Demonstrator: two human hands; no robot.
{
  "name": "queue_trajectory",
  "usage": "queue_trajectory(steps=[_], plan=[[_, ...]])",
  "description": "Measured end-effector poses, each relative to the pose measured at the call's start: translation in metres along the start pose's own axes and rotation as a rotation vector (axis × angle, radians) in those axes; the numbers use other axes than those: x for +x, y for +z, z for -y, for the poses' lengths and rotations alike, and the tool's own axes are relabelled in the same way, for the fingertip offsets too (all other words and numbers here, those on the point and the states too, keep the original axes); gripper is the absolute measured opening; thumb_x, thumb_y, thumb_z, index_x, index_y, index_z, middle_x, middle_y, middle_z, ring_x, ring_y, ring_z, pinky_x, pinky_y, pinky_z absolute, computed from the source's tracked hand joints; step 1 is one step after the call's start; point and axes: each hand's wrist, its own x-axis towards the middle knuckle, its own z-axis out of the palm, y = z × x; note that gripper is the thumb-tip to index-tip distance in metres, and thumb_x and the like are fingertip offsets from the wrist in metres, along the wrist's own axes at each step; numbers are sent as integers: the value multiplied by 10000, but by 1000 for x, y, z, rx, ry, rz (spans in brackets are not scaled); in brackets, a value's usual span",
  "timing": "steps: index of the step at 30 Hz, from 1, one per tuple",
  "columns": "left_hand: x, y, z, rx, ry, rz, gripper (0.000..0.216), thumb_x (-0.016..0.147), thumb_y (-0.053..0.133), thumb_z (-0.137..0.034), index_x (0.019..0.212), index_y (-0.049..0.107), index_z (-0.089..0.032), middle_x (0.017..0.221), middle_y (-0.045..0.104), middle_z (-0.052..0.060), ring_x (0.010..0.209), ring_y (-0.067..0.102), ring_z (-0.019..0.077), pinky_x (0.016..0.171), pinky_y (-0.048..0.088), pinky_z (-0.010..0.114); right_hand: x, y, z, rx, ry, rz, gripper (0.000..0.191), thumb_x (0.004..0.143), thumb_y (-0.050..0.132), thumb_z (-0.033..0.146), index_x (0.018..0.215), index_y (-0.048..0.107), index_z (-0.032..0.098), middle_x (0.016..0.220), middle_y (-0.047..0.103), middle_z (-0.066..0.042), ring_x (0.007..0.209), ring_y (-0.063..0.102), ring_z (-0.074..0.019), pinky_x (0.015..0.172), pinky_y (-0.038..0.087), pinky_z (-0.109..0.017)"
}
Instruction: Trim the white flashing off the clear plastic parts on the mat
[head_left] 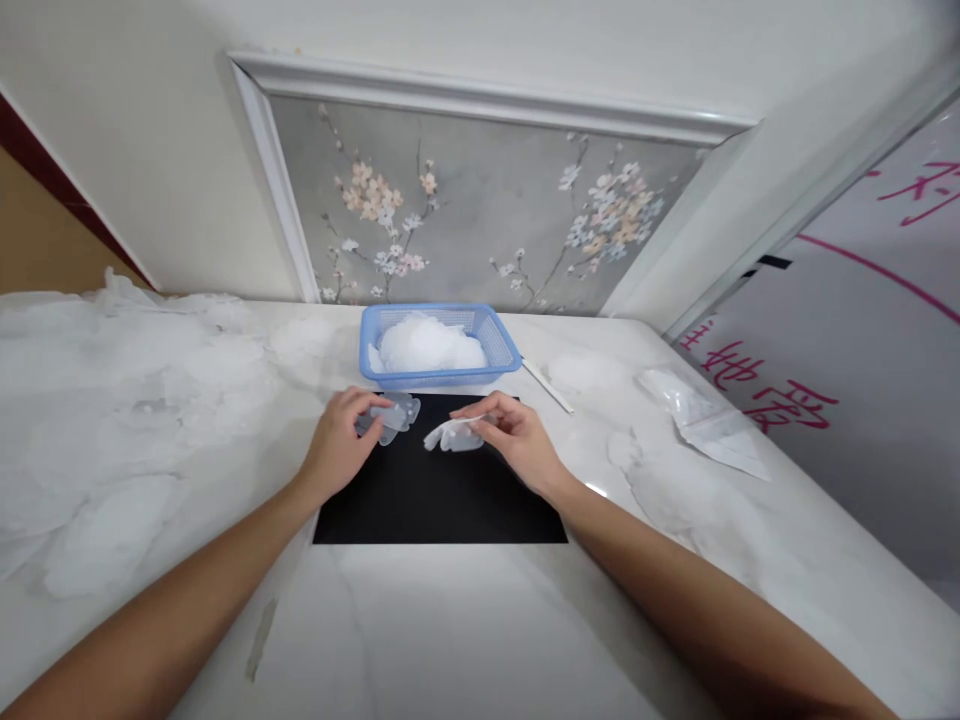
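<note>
Both of my hands hover over a black mat (439, 500) on a white marble table (450, 630). My left hand (341, 445) is closed on a small clear plastic piece (397, 413) at the mat's far left corner. Pinched in the fingers of my right hand (514, 435) is a similar clear plastic piece with a white strip (454, 435). The two pieces are a little apart, just in front of a blue basket (499, 345) filled with white translucent plastic pieces (427, 345).
Heaps of crumpled clear plastic (127, 420) cover the table's left side. A clear plastic bag (701, 415) and more plastic pieces lie to the right. A thin white stick (547, 385) lies beside the basket. A flowered wall panel (480, 210) stands behind.
</note>
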Motion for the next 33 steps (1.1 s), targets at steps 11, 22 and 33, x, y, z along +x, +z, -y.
queue_trajectory(steps=[11,22,33], plan=[[7,7,10,71,-39,2,148,756,608,-194,895,565,-216,935,612,31,934,554,234,864,422,392,-6,-5,7,-619,-210,-14,154,828,512,214,850,665,212,742,682,-14,620,540,-160,716,437,-351],[-14,10,-21,-844,-317,329,406,700,762,-320,1019,537,-207,907,603,-15,697,600,120,620,474,239,-7,19,-3,-108,-11,53,413,795,687,363,1152,496,278,887,706,3,759,638,-184,717,517,-347],[-7,4,-16,-1071,-558,278,587,624,641,-50,1186,580,-207,1019,723,41,892,674,152,775,485,250,6,-9,-5,116,18,-237,307,746,714,377,989,571,256,898,717,-20,831,655,-211,698,526,-346]])
